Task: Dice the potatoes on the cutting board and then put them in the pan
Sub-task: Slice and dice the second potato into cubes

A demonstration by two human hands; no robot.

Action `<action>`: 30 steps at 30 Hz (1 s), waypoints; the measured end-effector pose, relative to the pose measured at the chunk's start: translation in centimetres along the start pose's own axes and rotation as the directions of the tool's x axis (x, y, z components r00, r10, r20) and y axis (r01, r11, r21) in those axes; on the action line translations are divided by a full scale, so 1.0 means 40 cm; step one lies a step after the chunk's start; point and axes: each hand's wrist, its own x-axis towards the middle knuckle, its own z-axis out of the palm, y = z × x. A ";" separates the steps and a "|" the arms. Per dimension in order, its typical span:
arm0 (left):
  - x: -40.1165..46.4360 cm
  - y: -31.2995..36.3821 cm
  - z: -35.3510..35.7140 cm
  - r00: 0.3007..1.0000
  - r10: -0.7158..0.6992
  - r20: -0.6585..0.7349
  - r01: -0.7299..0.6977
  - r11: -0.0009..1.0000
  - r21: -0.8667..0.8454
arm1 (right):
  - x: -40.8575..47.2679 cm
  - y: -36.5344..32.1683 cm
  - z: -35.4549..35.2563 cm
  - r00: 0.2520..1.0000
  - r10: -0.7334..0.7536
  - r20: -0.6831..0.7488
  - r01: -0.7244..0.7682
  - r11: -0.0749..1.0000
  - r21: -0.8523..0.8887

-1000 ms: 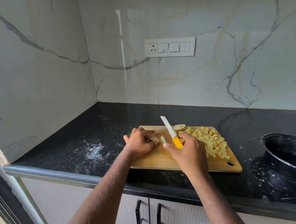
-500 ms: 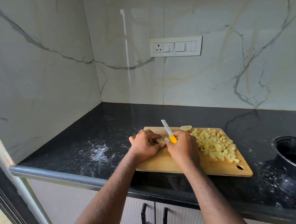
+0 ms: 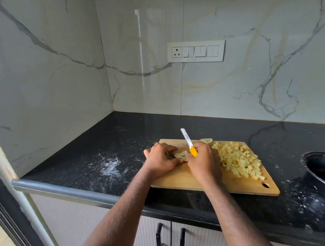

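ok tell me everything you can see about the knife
The knife is small, with a pale, narrow blade that looks like metal, rounded at the tip, and a bright yellow handle, mostly hidden in the grip of the right hand. It is tilted, tip pointing up and away toward the wall, over the wooden cutting board. Whether the blade's lower end touches the potato piece held by the left hand cannot be told.
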 end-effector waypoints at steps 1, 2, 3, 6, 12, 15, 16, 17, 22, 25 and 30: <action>-0.001 0.001 0.000 1.000 0.001 0.005 -0.001 1.000 0.012 | 0.005 0.003 -0.004 1.000 0.002 -0.018 -0.002 1.000 -0.006; 0.000 0.003 0.001 1.000 0.010 0.009 -0.010 0.999 0.032 | 0.013 0.005 -0.008 0.999 -0.013 -0.031 0.012 1.000 -0.023; -0.001 0.004 0.002 1.000 0.022 0.018 -0.023 0.998 0.054 | 0.020 0.004 -0.013 0.999 -0.044 -0.032 0.042 0.998 -0.049; -0.006 0.011 0.001 0.996 0.070 0.053 -0.076 0.989 0.123 | 0.038 -0.013 -0.031 0.987 -0.148 0.070 0.156 0.977 -0.143; -0.008 0.023 -0.003 0.987 0.135 0.082 -0.149 0.968 0.203 | 0.060 -0.024 -0.040 0.970 -0.145 0.196 0.185 0.962 -0.203; -0.005 0.021 0.000 0.989 0.125 0.079 -0.138 0.970 0.201 | 0.068 -0.017 -0.043 0.968 -0.145 0.203 0.186 0.962 -0.198; -0.005 0.022 0.000 0.990 0.116 0.080 -0.130 0.971 0.200 | 0.071 -0.013 -0.044 0.970 -0.140 0.198 0.179 0.964 -0.198; -0.005 0.023 0.000 0.991 0.110 0.081 -0.124 0.972 0.199 | 0.073 -0.010 -0.045 0.973 -0.127 0.193 0.164 0.968 -0.190; -0.006 0.026 0.000 0.997 0.071 0.038 -0.078 0.974 0.215 | 0.090 0.003 -0.058 0.979 -0.018 0.203 0.043 0.992 -0.120; -0.005 0.023 0.001 0.999 0.041 0.007 -0.041 0.972 0.230 | 0.082 0.006 -0.068 0.988 -0.018 0.151 0.044 0.984 -0.174; -0.004 0.024 -0.001 0.999 0.048 -0.002 -0.046 0.970 0.240 | 0.070 0.002 -0.056 0.983 -0.138 0.123 0.155 0.979 -0.135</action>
